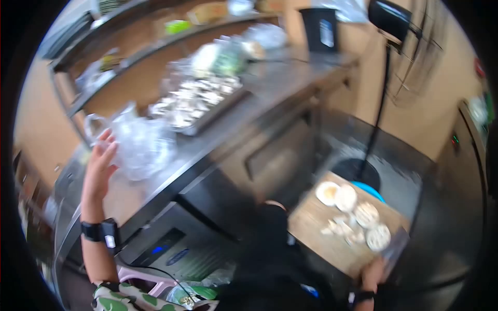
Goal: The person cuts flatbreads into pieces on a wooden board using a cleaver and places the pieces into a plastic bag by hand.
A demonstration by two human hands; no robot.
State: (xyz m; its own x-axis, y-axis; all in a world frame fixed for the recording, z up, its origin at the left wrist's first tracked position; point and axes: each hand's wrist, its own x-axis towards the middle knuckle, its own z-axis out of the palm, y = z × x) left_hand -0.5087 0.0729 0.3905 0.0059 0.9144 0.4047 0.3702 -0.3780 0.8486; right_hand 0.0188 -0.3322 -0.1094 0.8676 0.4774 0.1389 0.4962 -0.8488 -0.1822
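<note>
My left hand (100,165) is raised at the steel counter with fingers apart, its fingertips against the looped top of a clear plastic bag (140,145). Low on the right, my right hand (373,273) is closed at the corner of a wooden cutting board (316,228). A broad grey blade (397,250), apparently a cleaver, extends from that hand along the board's edge; its handle is hidden. On the board lie several round white slices (378,237), some with dark marks, and smaller pale pieces (342,229). Motion blur hides their kind.
On the counter (270,96) stand a tray of white-and-dark cut pieces (194,101), bagged greens (228,59) and a black bin (319,30). Shelves (150,46) run above. A black pole (381,98) rises beyond the board. A pink stool (142,277) stands below left.
</note>
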